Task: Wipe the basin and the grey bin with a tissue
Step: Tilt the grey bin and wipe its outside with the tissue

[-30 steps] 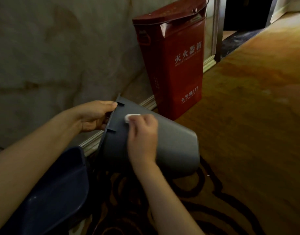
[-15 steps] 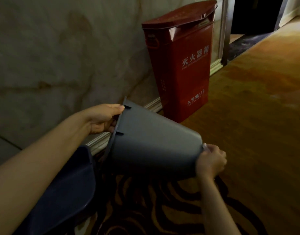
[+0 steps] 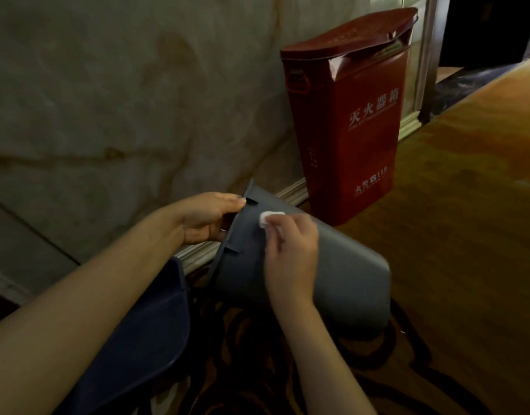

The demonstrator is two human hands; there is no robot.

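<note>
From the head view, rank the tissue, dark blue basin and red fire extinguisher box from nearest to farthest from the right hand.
1. Tissue: pinched in the right hand, against the grey bin.
2. Dark blue basin: lower left, beside the bin.
3. Red fire extinguisher box: upright beyond, at the wall.

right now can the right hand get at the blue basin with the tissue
Probably yes: the right hand presses the tissue on the grey bin, and the blue basin lies uncovered beside it.

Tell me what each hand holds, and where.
Left hand grips the grey bin by its rim; right hand pinches a tissue against its side.
</note>
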